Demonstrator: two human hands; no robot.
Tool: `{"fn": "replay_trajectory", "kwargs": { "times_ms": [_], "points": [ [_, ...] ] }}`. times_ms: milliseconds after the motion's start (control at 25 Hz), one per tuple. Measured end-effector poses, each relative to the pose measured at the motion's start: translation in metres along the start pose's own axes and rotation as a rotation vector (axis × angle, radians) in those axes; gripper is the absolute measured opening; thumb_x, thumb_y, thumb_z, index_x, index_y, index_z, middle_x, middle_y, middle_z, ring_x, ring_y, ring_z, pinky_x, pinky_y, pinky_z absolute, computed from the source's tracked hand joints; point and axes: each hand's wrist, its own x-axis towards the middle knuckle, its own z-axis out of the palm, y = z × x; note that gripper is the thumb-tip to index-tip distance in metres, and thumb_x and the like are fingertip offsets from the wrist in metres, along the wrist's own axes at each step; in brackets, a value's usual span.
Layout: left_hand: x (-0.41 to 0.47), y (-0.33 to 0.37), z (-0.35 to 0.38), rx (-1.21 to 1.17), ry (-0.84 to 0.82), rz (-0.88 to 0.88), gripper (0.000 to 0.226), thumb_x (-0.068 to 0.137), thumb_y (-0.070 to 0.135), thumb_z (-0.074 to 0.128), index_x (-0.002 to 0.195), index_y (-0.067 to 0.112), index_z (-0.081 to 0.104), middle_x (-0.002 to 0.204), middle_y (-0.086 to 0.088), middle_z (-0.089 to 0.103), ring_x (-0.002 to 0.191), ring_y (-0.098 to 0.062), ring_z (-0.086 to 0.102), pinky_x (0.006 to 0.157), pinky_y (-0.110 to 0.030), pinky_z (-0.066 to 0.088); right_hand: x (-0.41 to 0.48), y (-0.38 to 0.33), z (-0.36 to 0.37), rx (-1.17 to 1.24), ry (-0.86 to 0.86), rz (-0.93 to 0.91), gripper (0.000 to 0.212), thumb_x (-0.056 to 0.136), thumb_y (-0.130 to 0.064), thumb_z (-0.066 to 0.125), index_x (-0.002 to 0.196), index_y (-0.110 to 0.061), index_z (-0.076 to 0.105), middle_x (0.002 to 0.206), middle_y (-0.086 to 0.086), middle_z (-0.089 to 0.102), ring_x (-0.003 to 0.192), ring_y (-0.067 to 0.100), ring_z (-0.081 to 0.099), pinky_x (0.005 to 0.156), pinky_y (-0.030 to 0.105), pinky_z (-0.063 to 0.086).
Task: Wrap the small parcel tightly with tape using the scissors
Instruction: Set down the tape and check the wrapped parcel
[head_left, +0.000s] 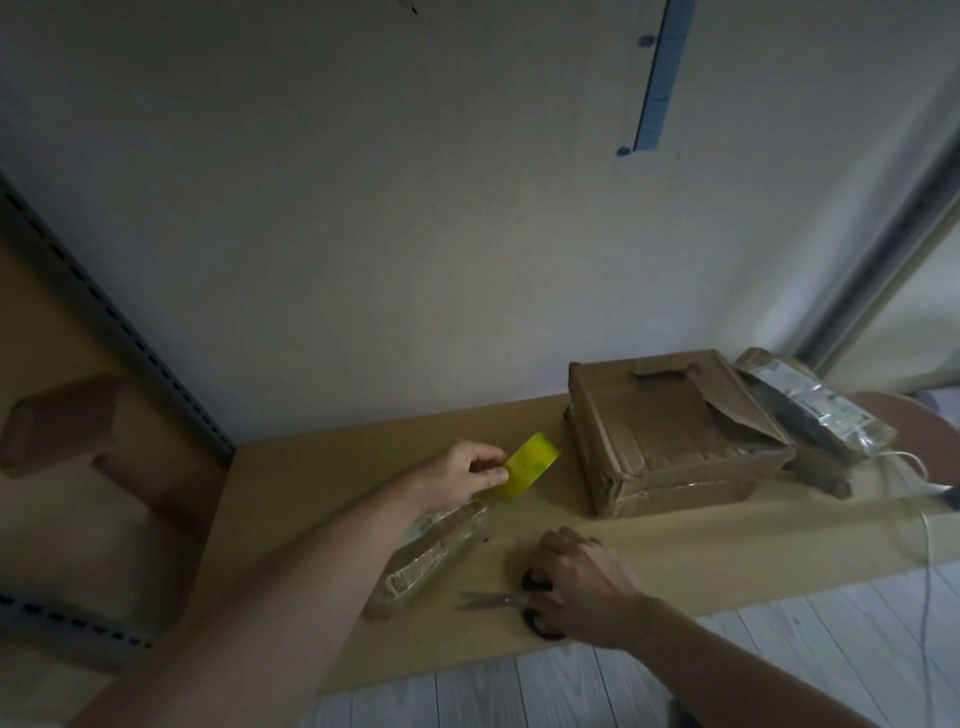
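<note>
A small brown parcel (426, 558), glossy with clear tape, lies on a flat cardboard sheet (701, 556); my left forearm crosses over part of it. Just beyond the parcel, my left hand (462, 475) pinches a yellow roll of tape (530, 465) and holds it above the sheet. Scissors (498, 600) with black handles lie on the cardboard, blades pointing left. My right hand (576, 582) covers the handles with curled fingers; the handles are mostly hidden under it.
A larger torn cardboard box (675, 431) stands at the right against the wall, with a plastic-wrapped package (815, 410) behind it. A thin white cable (927, 545) runs down the right side. Metal shelving (119, 322) with boxes stands at the left. Pale floor planks lie in front.
</note>
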Motion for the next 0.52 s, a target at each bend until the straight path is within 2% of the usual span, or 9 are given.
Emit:
{"fn": "replay_trajectory", "kwargs": {
  "times_ms": [80, 160, 240, 320, 400, 440, 520],
  "points": [
    [0.0013, 0.0014, 0.0022, -0.004, -0.005, -0.002, 0.023, 0.098, 0.015, 0.061, 0.118, 0.007, 0.068, 0.106, -0.002, 0.069, 0.097, -0.010, 0.060, 0.089, -0.023, 0.046, -0.0047, -0.0049, 0.0048, -0.005, -0.016, 0.027, 0.029, 0.088, -0.040, 0.054, 0.109, -0.021, 0.062, 0.111, -0.002, 0.057, 0.103, 0.020, 0.054, 0.084, 0.036, 0.047],
    [0.0008, 0.0014, 0.0029, -0.014, 0.009, -0.005, 0.019, 0.099, 0.013, 0.059, 0.114, 0.005, 0.067, 0.101, -0.001, 0.065, 0.094, -0.010, 0.056, 0.085, -0.023, 0.043, -0.0062, -0.0070, 0.0078, 0.005, 0.031, 0.032, 0.024, 0.087, -0.034, 0.051, 0.102, -0.019, 0.063, 0.104, 0.000, 0.059, 0.098, 0.024, 0.059, 0.078, 0.036, 0.049],
    [-0.0004, -0.0010, -0.0014, -0.029, 0.004, -0.017, 0.011, 0.100, 0.011, 0.057, 0.101, 0.013, 0.068, 0.096, 0.000, 0.063, 0.089, -0.010, 0.054, 0.084, -0.026, 0.041, -0.0063, -0.0080, 0.0089, 0.020, 0.020, 0.036, 0.032, 0.081, -0.043, 0.045, 0.097, -0.021, 0.064, 0.099, -0.001, 0.062, 0.096, 0.023, 0.060, 0.076, 0.036, 0.050],
    [-0.0009, -0.0009, -0.0061, -0.042, -0.008, -0.024, 0.013, 0.099, 0.011, 0.058, 0.097, 0.019, 0.067, 0.094, -0.001, 0.064, 0.087, -0.010, 0.055, 0.086, -0.031, 0.043, -0.0063, -0.0109, 0.0084, 0.012, -0.055, 0.047, 0.039, 0.082, -0.050, 0.049, 0.105, -0.023, 0.064, 0.107, 0.000, 0.064, 0.103, 0.022, 0.056, 0.082, 0.036, 0.048],
    [-0.0008, -0.0003, -0.0054, -0.056, -0.016, -0.049, 0.016, 0.098, 0.012, 0.060, 0.112, 0.014, 0.067, 0.105, -0.003, 0.066, 0.097, -0.013, 0.058, 0.095, -0.034, 0.047, -0.0054, -0.0102, 0.0057, 0.027, -0.091, 0.089, 0.031, 0.088, -0.040, 0.058, 0.110, -0.019, 0.063, 0.112, 0.003, 0.065, 0.107, 0.024, 0.056, 0.085, 0.035, 0.046],
    [-0.0019, 0.0018, -0.0042, -0.053, 0.003, -0.071, 0.025, 0.098, 0.012, 0.060, 0.122, 0.009, 0.064, 0.112, -0.004, 0.065, 0.103, -0.014, 0.058, 0.097, -0.031, 0.047, -0.0055, -0.0087, 0.0043, 0.054, -0.088, 0.099, 0.028, 0.091, -0.035, 0.061, 0.112, -0.017, 0.063, 0.114, 0.004, 0.064, 0.108, 0.025, 0.056, 0.086, 0.035, 0.046],
    [-0.0041, 0.0023, -0.0036, -0.110, 0.040, -0.089, 0.030, 0.098, 0.009, 0.059, 0.128, 0.003, 0.060, 0.114, -0.004, 0.064, 0.104, -0.013, 0.059, 0.086, -0.016, 0.050, -0.0069, -0.0051, 0.0024, 0.043, -0.120, 0.114, 0.026, 0.094, -0.026, 0.062, 0.117, -0.014, 0.060, 0.116, 0.006, 0.061, 0.111, 0.026, 0.055, 0.088, 0.037, 0.046]
  ]
}}
